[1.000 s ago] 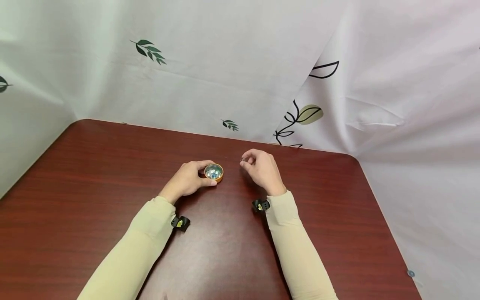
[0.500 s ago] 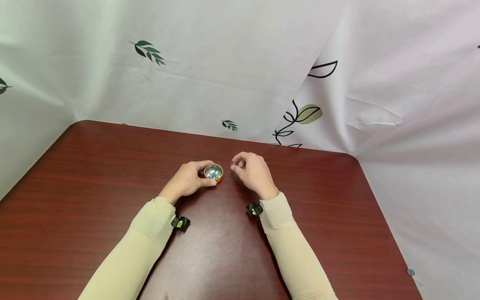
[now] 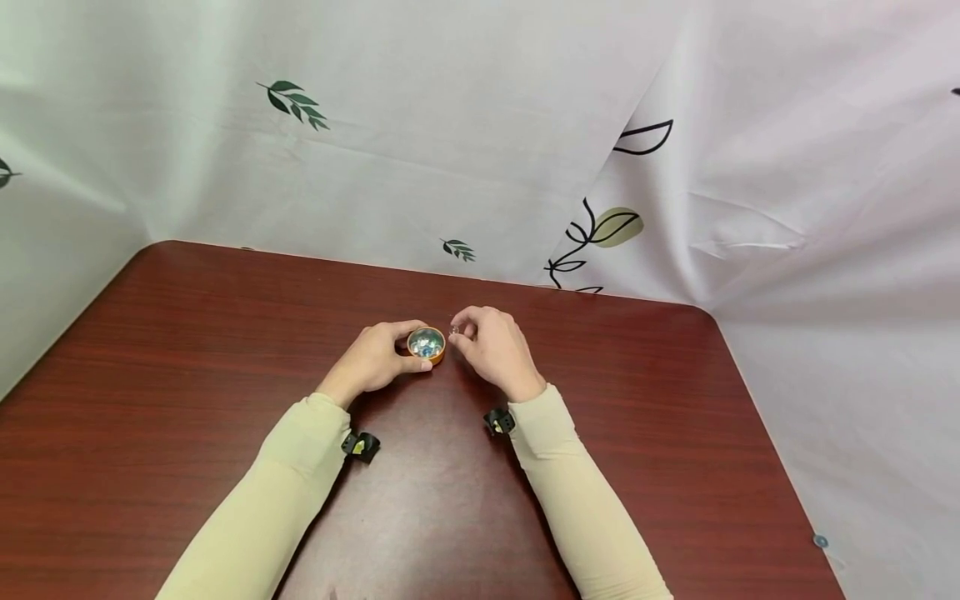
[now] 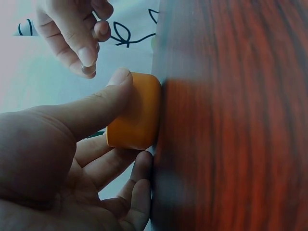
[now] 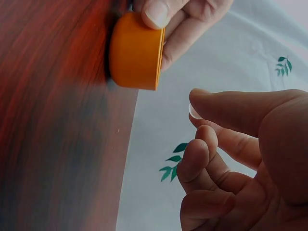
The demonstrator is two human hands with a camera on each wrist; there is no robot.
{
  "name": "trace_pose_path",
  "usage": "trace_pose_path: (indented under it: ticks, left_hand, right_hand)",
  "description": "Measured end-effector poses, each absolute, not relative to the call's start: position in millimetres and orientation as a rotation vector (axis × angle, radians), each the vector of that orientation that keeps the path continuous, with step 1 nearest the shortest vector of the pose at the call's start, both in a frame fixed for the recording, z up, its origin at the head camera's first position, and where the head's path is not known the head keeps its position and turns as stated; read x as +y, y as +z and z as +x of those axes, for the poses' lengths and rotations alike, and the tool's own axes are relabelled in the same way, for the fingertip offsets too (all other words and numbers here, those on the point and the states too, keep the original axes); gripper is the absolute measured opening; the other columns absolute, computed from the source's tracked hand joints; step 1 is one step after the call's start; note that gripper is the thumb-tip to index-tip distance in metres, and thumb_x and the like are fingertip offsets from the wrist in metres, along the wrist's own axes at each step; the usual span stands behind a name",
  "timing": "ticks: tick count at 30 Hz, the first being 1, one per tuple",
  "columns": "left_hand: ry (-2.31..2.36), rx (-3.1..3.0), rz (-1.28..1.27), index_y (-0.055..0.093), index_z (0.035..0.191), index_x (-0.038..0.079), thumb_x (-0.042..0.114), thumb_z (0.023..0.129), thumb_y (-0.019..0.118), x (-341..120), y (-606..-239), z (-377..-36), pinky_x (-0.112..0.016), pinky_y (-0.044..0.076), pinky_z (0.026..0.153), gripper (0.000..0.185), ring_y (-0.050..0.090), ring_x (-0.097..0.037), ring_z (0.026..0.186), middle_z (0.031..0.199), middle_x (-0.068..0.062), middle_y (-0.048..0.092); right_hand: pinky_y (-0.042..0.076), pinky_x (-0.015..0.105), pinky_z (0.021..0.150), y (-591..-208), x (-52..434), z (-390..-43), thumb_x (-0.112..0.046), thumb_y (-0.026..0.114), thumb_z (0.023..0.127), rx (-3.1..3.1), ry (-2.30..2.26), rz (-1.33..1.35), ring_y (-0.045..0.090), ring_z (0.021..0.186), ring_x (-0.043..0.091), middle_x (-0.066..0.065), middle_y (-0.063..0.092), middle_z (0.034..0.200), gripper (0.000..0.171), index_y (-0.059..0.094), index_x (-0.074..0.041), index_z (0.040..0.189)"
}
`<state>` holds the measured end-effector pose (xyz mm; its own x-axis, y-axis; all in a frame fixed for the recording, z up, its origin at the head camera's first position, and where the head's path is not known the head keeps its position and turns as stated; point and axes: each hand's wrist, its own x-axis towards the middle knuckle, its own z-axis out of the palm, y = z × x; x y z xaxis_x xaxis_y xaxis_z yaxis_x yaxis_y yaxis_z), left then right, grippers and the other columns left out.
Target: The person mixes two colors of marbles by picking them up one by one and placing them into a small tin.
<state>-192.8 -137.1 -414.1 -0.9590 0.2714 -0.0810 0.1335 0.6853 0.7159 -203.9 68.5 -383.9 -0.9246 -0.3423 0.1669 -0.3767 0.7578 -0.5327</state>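
Fingers of my left hand [image 3: 375,358] curl round a small orange bowl [image 3: 427,344] in the head view, thumb on the near side, steadying it on the table [image 3: 187,375] so it cannot slide. The bowl is filled with shiny bluish beads. My right hand [image 3: 491,346] sits just beside its far-right rim, fingertips drawn together over a tiny clear bead [image 3: 453,332], held close so the bead has little way to travel.

From the left wrist, my thumb [image 4: 103,98] presses the bowl's wall [image 4: 137,113] and my other fingers [image 4: 132,180] wrap its opposite side; the right hand's pinched fingertips [image 4: 86,55] hover beside the rim, not touching it.

From the right wrist, the bead [image 5: 194,112] is a pale sliver under my thumb tip [image 5: 207,103], with the curled fingers [image 5: 195,159] tucked below. The bowl [image 5: 137,50] stands near, apart from the bead, with the left hand's fingers [image 5: 159,12] clamped on it.
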Motion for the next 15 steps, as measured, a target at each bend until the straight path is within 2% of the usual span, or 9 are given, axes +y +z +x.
trace_pose_path:
  ticks: [15]
  left_hand:
    - [1.12,2.706,0.341,0.061,0.138,0.013,0.027,0.087,0.081,-137.9,-413.3,-193.1,-0.048,0.045,0.099,0.056,0.06,-0.029,0.115,0.124,-0.011,0.068]
  right_hand:
    - [0.043,0.026,0.056,-385.2,54.4,-202.1,-0.018,0.072,0.094,-2.919,0.856,0.62,0.053,0.067,0.013,-0.004,0.059,0.08,0.008,0.075,-0.015,0.101]
